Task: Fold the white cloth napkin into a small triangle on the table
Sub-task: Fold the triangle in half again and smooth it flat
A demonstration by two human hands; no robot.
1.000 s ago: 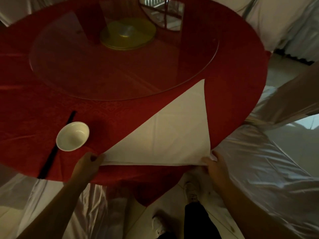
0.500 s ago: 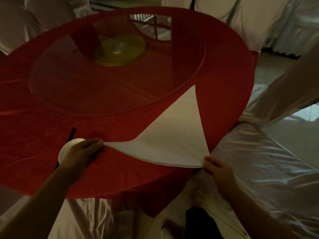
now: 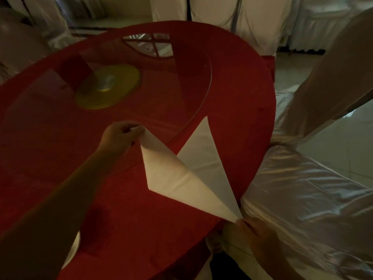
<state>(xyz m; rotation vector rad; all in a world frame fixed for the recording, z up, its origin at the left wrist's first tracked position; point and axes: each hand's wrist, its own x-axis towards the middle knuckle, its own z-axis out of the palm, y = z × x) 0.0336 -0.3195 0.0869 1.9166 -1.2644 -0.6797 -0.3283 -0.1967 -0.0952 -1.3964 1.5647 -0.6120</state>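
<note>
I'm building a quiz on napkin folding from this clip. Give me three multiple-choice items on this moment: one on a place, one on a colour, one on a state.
1. Where does the right hand hold the white cloth napkin?
A. at the corner by the near table edge
B. on the glass turntable
C. at the far tip

2. What colour is the round disc under the glass turntable?
A. blue
B. yellow
C. white

3. What state is the napkin corner pinched by the left hand in?
A. flat on the red tablecloth
B. lifted, swinging over
C. rolled into a tube

Answers: 1 A, its fingers meet the corner at the near edge. 2 B, the hub shows yellow through the glass. 3 B, the flap stands up, underside shaded.
</note>
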